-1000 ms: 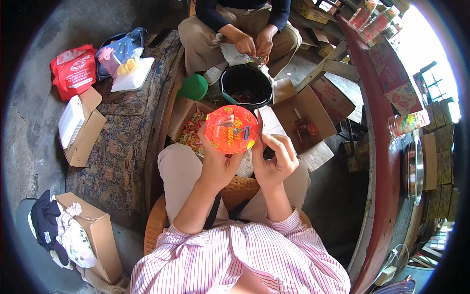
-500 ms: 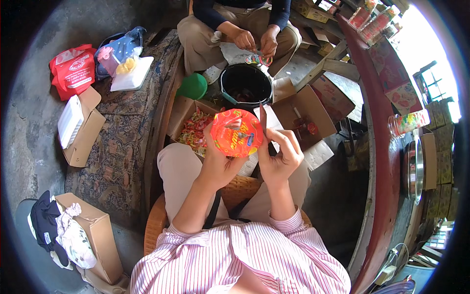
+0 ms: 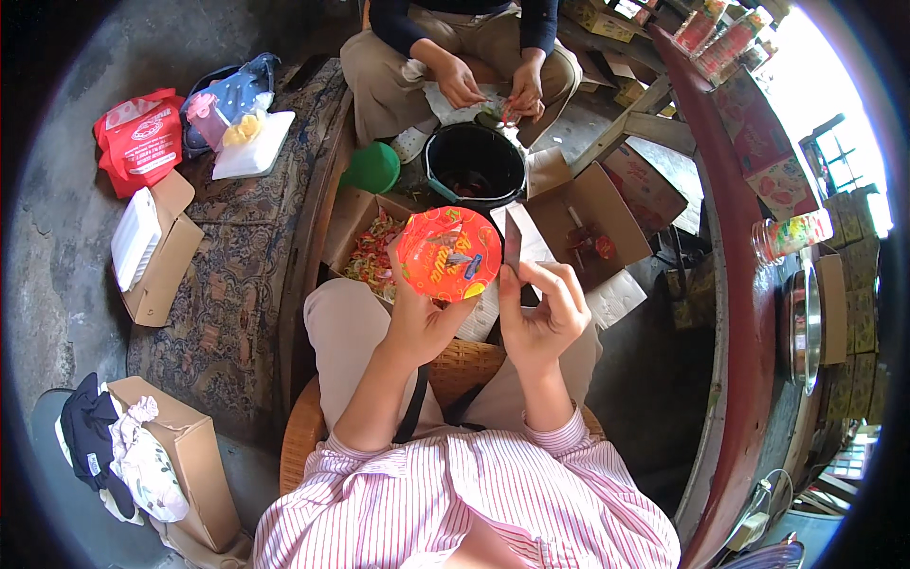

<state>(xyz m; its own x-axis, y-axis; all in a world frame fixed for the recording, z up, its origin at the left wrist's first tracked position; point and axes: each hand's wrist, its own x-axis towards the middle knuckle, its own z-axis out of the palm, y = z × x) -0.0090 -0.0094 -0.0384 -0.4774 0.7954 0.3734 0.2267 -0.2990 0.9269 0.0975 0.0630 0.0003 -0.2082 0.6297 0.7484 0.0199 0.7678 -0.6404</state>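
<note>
Your L hand point(image 3: 417, 318) was closed on a round red piece point(image 3: 449, 254), held up above your lap, printed face up, w/ most fingers hidden behind its L & lower edge. Your R hand point(image 3: 547, 313) was pinching a thin flat blade point(image 3: 513, 237) betw. thumb & fingers, tip pointing away from you. The blade stood just beside the piece's R edge; contact couldn't be confirmed.

Est. handling: piece prob. light, w/ shiny film face, slick if damp & easily creased or nicked. Its sides were hidden, so cup vs. flat lid couldn't be told; if a cup, rim was prob. stiffer than face. Rec. hold for you: rim at lower L, fingers spread underneath, clear of the R edge nr. the blade; pressing mid-face not adv. Blade looked light & stiff, prob. best held at its near end.

Beyond, to L, an open carton point(image 3: 347, 214) held colourful scraps point(image 3: 376, 254); a dark bucket point(image 3: 435, 180) stood ahead. Past it, a co-worker's hands point(image 3: 461, 86) were at a small item, ID unclear.
</note>
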